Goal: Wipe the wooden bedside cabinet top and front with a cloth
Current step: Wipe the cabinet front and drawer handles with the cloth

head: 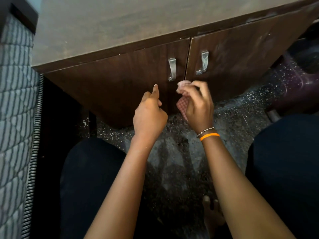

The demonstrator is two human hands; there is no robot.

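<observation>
The dark wooden bedside cabinet (107,87) stands in front of me, its dusty top (112,26) filling the upper part of the view. Two doors meet in the middle, each with a metal handle: the left handle (172,69) and the right handle (203,62). My right hand (198,104) is shut on a pinkish checked cloth (183,104), bunched against the door front just below the handles. My left hand (149,114) hovers at the left door with its index finger pointing out, the other fingers curled, holding nothing.
A grey striped mattress (15,118) runs down the left edge. The speckled floor (233,121) lies below the cabinet, with my dark-clad knees (89,169) at either side. A dark purple object (300,87) sits on the floor at the right.
</observation>
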